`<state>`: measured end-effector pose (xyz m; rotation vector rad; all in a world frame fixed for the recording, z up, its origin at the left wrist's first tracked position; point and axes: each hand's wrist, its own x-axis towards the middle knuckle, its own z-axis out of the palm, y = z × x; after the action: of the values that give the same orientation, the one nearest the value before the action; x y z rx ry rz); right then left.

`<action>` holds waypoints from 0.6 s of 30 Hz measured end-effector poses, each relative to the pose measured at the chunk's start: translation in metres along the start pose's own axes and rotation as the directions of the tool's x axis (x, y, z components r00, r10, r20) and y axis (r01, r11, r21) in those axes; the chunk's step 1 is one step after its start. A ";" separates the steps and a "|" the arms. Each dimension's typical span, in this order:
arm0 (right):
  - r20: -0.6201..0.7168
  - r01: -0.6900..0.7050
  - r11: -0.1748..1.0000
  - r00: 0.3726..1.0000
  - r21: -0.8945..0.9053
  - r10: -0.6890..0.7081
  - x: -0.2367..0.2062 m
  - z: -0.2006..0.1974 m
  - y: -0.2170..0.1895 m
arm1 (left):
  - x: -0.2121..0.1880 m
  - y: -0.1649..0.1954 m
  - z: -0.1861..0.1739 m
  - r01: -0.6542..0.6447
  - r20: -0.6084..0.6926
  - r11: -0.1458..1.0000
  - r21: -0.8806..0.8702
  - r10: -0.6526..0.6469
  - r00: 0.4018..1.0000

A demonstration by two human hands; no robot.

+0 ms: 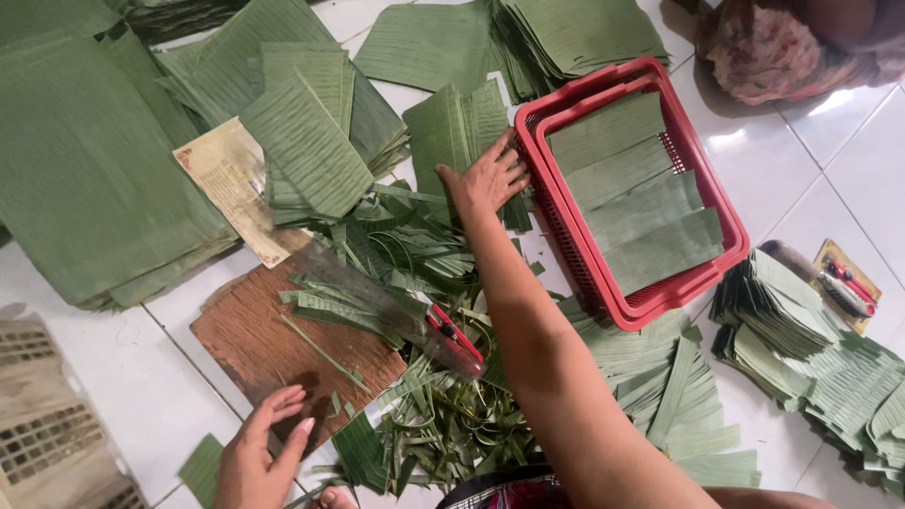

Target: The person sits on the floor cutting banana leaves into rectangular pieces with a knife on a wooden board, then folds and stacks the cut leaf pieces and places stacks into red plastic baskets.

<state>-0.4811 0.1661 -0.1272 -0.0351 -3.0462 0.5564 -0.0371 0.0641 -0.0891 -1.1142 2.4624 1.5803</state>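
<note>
Right hand [490,176] is lying flat, fingers spread, on cut leaf pieces [459,127] just beside the part-filled red basket [566,240]; left hand [256,452] is resting loose, holding nothing; stacks of leaves [85,179] are waiting.

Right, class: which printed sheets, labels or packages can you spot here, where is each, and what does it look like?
Printed sheet: left of centre, tucked under cut leaves; rectangular, cream with a reddish border.
Card: far right on the floor, under a red cutter; yellowish-brown rectangle.

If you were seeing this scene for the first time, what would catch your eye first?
The red basket, right of centre on the tiled floor, with cut green leaf pieces lying inside. The right hand rests on a leaf stack beside it, while the left hand touches the brown cutting board at lower left.
</note>
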 end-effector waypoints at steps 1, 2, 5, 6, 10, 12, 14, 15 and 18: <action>-0.015 0.020 1.000 1.000 0.016 -0.020 -0.002 -0.004 0.002 | -0.003 0.000 0.002 -0.006 0.009 1.000 0.020 0.006 1.000; -0.002 0.024 1.000 1.000 0.005 -0.024 0.001 -0.008 -0.002 | -0.001 0.005 -0.001 -0.010 0.021 0.999 0.039 0.009 1.000; 0.015 0.047 0.999 0.999 -0.008 -0.047 0.002 -0.017 -0.001 | -0.012 0.012 0.007 0.023 0.021 1.000 -0.004 -0.022 1.000; 0.008 0.060 0.998 0.998 -0.004 -0.060 0.004 -0.022 -0.004 | -0.015 0.018 0.008 0.024 0.027 1.000 0.006 -0.024 0.999; 0.017 0.208 0.977 0.978 -0.039 -0.208 -0.004 -0.038 -0.021 | -0.018 0.043 0.006 0.067 0.049 0.997 0.035 -0.068 0.996; 0.073 0.204 0.978 0.976 0.045 -0.207 -0.003 -0.042 -0.027 | -0.025 0.054 0.009 0.044 0.045 0.998 0.035 -0.046 0.998; 0.143 0.159 0.983 0.975 0.094 -0.171 0.004 -0.047 -0.028 | -0.031 0.065 0.011 -0.041 0.039 0.999 0.031 0.040 0.998; 0.182 0.119 0.988 0.974 0.101 -0.136 0.013 -0.055 -0.028 | -0.036 0.072 0.010 -0.001 0.044 0.999 0.036 -0.001 0.999; 0.197 0.106 0.987 0.972 0.123 -0.129 0.040 -0.085 -0.011 | -0.049 0.100 0.007 0.078 0.046 0.997 0.022 -0.079 0.996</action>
<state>-0.5172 0.1870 -0.0427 0.2195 -3.1790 0.7648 -0.0601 0.1208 0.0046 -1.1419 2.3689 1.5383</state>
